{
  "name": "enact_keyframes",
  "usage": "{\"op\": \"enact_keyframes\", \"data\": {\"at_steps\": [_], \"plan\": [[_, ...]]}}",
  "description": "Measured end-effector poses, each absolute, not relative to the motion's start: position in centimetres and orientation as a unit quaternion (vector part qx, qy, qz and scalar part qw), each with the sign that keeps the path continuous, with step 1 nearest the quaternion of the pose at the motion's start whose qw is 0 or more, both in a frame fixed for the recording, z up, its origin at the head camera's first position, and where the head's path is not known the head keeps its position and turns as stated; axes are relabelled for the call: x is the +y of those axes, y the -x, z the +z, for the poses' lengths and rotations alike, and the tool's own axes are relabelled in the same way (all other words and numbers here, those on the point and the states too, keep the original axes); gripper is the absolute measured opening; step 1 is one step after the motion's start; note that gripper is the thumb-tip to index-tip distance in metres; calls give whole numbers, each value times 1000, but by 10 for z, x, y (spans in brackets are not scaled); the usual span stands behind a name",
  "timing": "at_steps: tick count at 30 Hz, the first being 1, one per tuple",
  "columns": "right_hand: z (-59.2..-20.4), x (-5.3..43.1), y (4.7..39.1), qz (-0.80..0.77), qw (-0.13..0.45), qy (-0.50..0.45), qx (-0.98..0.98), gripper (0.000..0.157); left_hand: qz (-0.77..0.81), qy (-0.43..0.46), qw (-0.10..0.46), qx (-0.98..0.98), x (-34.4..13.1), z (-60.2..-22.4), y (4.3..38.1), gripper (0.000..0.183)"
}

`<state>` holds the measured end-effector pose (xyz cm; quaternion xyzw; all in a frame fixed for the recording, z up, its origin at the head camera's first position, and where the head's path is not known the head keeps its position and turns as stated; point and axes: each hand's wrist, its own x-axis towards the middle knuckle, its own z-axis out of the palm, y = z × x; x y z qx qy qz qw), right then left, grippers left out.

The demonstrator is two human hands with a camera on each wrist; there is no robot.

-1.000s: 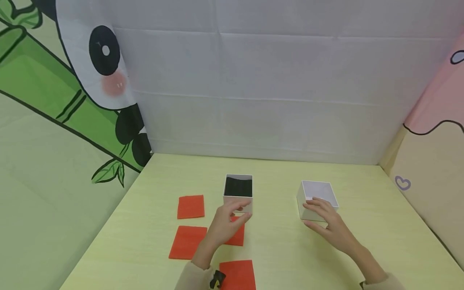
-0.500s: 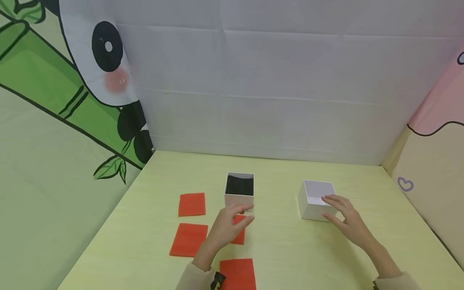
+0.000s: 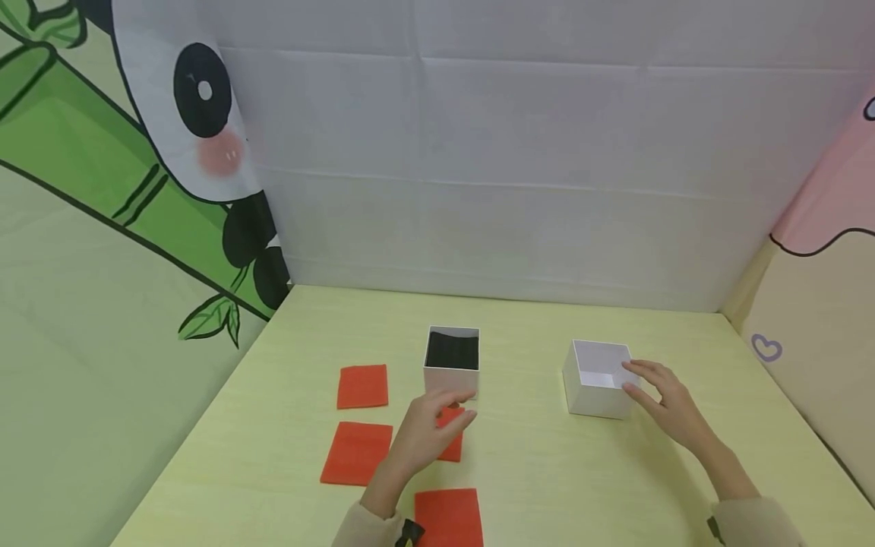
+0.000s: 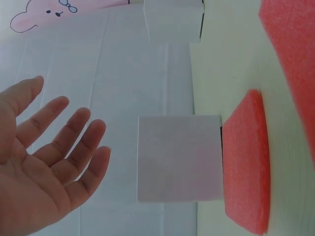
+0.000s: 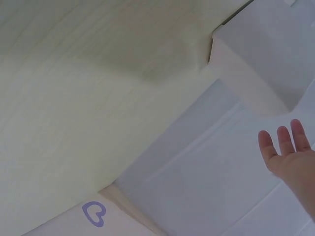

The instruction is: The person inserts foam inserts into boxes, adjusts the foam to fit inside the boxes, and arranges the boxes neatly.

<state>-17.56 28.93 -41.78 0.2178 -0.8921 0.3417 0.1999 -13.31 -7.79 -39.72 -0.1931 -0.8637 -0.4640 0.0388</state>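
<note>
A white open-topped box (image 3: 451,380) stands left of the table's middle, with a flat black piece (image 3: 453,351) inside; its kind is unclear. My left hand (image 3: 422,433) hovers in front of this box, above a red foam square (image 3: 451,448) that it partly covers. In the left wrist view the left hand (image 4: 54,162) has its fingers loosely bent and holds nothing. At the right is a second white box (image 3: 595,401), with only bare white walls and floor visible inside. Beside its near right corner is my right hand (image 3: 673,410), fingers relaxed and holding nothing; contact with the rim cannot be told.
More red foam squares lie to the left, one at the back (image 3: 362,387), one below it (image 3: 357,453), and one near the front edge (image 3: 447,516). A pale wood-patterned table (image 3: 519,471) bears everything. Behind it hangs a white cloth (image 3: 492,190), with printed cloth on both sides.
My right hand has moved rightward, from in front of the right box to its right side. The left hand has barely moved. Both boxes and the red squares stay where they were.
</note>
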Motion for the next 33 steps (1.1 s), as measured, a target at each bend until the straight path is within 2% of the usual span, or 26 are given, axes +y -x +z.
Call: {"op": "enact_keyframes", "data": {"at_steps": [12,19,33], "plan": [[-420,307,194,348,152,-187,-906,33,-459,192,59,-865,-82,-402,131,27],[-420,321,204,390,81,-170,-902,37,-465,190,44,-864,-85,-402,131,28],[-423,333,219,414,31,-211,-885,35,-458,195,36,-866,-92,-400,127,32]]}}
